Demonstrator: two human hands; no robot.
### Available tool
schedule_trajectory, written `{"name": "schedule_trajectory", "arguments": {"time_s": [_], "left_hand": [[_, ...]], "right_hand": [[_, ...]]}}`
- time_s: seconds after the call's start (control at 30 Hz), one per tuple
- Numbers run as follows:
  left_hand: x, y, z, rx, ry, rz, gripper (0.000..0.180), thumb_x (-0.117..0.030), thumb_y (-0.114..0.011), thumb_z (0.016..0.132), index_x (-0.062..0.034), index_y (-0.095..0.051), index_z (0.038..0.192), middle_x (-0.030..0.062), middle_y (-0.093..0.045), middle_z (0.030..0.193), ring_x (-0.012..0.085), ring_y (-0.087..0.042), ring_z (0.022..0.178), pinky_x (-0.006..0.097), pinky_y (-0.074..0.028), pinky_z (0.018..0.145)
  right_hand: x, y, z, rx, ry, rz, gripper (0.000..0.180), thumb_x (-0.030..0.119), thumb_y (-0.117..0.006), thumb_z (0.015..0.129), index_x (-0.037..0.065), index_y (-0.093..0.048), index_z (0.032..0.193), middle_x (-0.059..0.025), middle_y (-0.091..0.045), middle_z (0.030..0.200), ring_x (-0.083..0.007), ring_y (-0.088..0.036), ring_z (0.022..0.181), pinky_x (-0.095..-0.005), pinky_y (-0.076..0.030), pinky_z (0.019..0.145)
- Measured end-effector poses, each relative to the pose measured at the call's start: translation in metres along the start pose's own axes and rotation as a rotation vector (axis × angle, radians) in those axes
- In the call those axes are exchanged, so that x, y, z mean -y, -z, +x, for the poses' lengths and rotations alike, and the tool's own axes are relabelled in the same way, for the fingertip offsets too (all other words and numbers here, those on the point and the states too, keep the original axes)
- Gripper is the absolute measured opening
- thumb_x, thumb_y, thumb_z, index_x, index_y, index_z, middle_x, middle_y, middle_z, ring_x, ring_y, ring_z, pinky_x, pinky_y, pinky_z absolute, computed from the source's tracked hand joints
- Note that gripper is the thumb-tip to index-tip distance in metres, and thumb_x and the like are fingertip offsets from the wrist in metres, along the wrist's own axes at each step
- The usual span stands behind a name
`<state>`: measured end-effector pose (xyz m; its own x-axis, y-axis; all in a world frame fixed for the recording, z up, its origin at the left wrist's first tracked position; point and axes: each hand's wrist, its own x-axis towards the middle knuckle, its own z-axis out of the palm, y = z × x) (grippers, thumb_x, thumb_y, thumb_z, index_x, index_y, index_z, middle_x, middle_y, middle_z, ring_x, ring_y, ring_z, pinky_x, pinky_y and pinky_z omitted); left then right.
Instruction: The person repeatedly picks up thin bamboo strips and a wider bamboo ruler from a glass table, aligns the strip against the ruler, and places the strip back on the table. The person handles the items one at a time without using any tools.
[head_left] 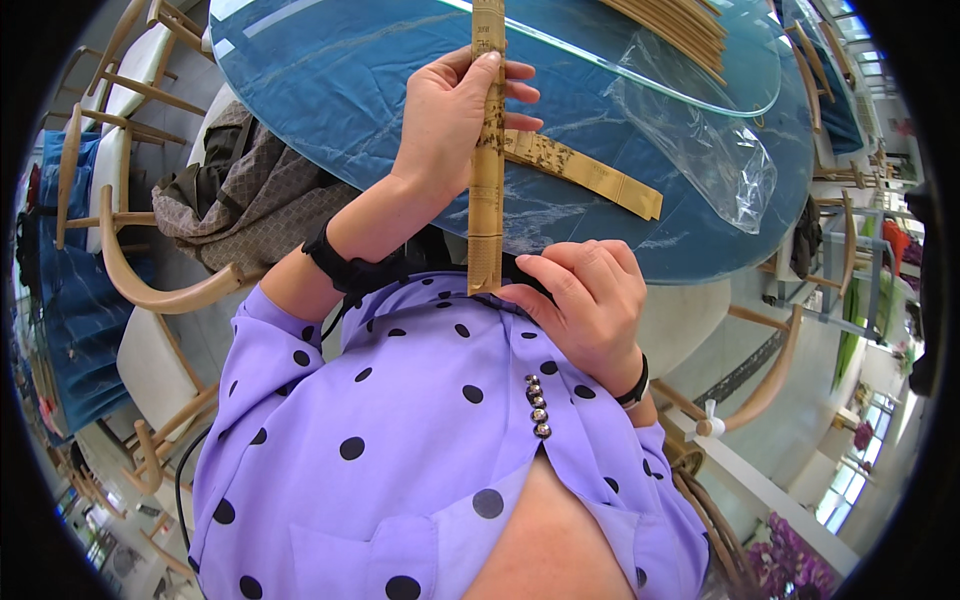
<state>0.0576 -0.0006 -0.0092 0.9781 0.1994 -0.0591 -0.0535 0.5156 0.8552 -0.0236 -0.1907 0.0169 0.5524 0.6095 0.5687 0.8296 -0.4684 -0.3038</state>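
A person in a purple dotted shirt (pixel 410 400) sits at a round blue desk (pixel 330 105), seen from above, with a long, flat gold strip (pixel 486 205) held out over the desk's near edge. The left hand (pixel 447 120) has a firm grip on its upper part, thumb on the front and fingers behind, so that the strip runs straight down toward the body. The right hand (pixel 590 300) is at the strip's lower end, which looks slightly parted; its grip is narrow, thumb and forefinger a little apart with nothing seen between them, and whether the thumb touches the strip cannot be told. The work on this strip appears to be under way rather than finished, with attention on that lower end. Beyond it, a second gold strip (pixel 585 172) lies slantwise on the desk, perhaps with another beneath; nothing shows whether it is done or waiting. Farther off, at the upper right, a bundle (pixel 685 35) of similar strips rests on a glass disc (pixel 752 108), seemingly much of what is left. A clear, crumpled bag (pixel 735 185) lies nearby, apart from both hands, with no strip visible inside it.
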Motion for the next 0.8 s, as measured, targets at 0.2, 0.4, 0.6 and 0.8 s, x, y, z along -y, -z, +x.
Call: {"name": "schedule_trajectory", "arguments": {"time_s": [0.2, 0.4, 0.6, 0.8], "left_hand": [[0.006, 0.001, 0.001, -0.004, 0.049, -0.02, 0.025, -0.015, -0.054, 0.105, 0.0023, -0.064, 0.12, 0.0138, -0.072, 0.106, 0.0144, -0.07, 0.086, 0.033, -0.065, 0.067], [0.004, 0.002, 0.0, -0.014, 0.042, -0.011, 0.027, -0.016, -0.053, 0.106, 0.0019, -0.064, 0.122, 0.0134, -0.071, 0.106, 0.014, -0.069, 0.086, 0.033, -0.066, 0.068], [0.0, -0.006, -0.003, -0.021, 0.036, -0.044, 0.023, -0.014, -0.049, 0.107, 0.003, -0.062, 0.114, 0.0133, -0.069, 0.102, 0.0169, -0.07, 0.085, 0.035, -0.066, 0.066], [-0.002, -0.002, -0.002, -0.003, 0.065, -0.075, 0.031, -0.017, -0.052, 0.107, 0.0, -0.059, 0.131, 0.0086, -0.068, 0.102, 0.0111, -0.066, 0.081, 0.031, -0.065, 0.068]], "right_hand": [[-0.001, -0.009, 0.003, -0.006, 0.077, 0.009, 0.036, 0.023, -0.089, 0.064, 0.008, -0.071, 0.091, -0.0017, -0.064, 0.082, -0.0175, -0.059, 0.065, -0.0322, -0.044, 0.063], [-0.002, -0.014, 0.0, 0.01, 0.072, 0.038, 0.034, 0.021, -0.089, 0.066, 0.008, -0.071, 0.092, -0.0015, -0.063, 0.082, -0.0169, -0.059, 0.065, -0.0319, -0.044, 0.064], [0.005, -0.014, -0.003, -0.009, 0.116, -0.096, 0.026, 0.021, -0.087, 0.073, 0.01, -0.072, 0.092, 0.001, -0.061, 0.082, -0.0149, -0.057, 0.065, -0.0309, -0.041, 0.068], [0.004, -0.005, 0.002, 0.072, 0.131, -0.033, 0.018, 0.011, -0.074, 0.08, 0.009, -0.069, 0.098, -0.0002, -0.062, 0.093, -0.0133, -0.059, 0.076, -0.031, -0.044, 0.077]]}}
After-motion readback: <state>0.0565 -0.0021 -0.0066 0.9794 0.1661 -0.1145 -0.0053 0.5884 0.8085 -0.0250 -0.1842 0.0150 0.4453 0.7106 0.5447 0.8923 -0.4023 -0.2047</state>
